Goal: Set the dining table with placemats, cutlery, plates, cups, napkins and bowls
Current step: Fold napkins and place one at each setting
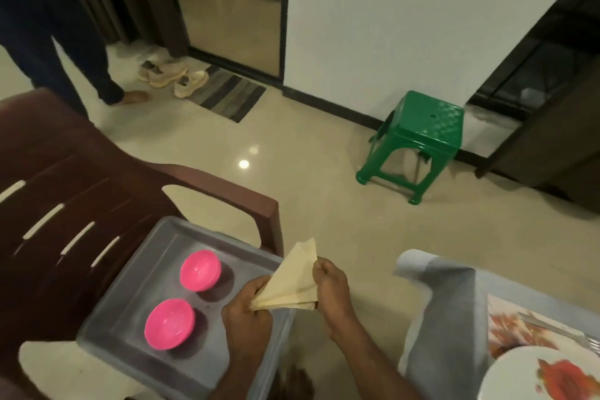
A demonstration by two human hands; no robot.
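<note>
Both my hands hold a small stack of beige napkins (pixel 293 282) above the right edge of a grey plastic bin (pixel 156 247). My left hand (pixel 248 312) grips the stack's lower corner, and my right hand (pixel 331 289) pinches its right edge. Two pink bowls (pixel 200 269) (pixel 169 323) lie in the bin, which sits on a brown plastic chair (pixel 81 178). At the lower right, the table (pixel 448 318) carries a floral placemat (pixel 506 331), a white plate (pixel 519 377) and a fork (pixel 565 333).
A green plastic stool (pixel 418 140) stands on the tiled floor by the white wall. Another person's legs (pixel 65 52) are at the far left, near shoes (pixel 172 73) and a striped doormat (pixel 227 92) by a glass door.
</note>
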